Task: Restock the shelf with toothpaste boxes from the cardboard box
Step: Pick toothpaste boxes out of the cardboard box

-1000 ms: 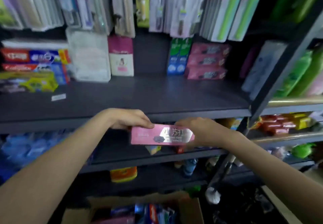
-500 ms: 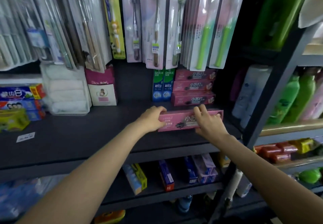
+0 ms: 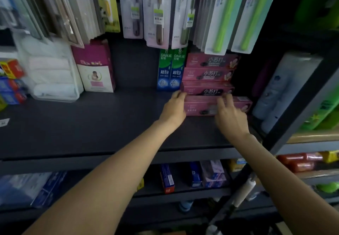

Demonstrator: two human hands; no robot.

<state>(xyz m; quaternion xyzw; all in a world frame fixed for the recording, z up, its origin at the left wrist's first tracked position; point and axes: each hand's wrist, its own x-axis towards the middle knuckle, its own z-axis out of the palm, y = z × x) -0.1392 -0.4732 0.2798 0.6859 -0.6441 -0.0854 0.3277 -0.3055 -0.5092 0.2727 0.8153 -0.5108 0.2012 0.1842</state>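
A pink toothpaste box (image 3: pixel 201 106) lies lengthwise on the dark shelf (image 3: pixel 110 124), right in front of a stack of three matching pink boxes (image 3: pixel 211 73). My left hand (image 3: pixel 174 107) grips the box's left end with curled fingers. My right hand (image 3: pixel 229 114) lies over the box's right half, its fingers stretched across the top and front face. The box's right end sticks out past the stack toward the shelf's upright. The cardboard box is out of view.
Two green Darlie boxes (image 3: pixel 171 69) stand left of the pink stack. Toothbrush packs (image 3: pixel 183 10) hang low over the stack. A white bottle (image 3: pixel 280 88) and the dark upright post (image 3: pixel 300 106) close in the right side. A pink-white carton (image 3: pixel 95 67) and towels stand further left.
Both hands have carried the pink box up from below the shelf edge, onto the shelf and back against the pink stack. The camera has tilted up and closer.
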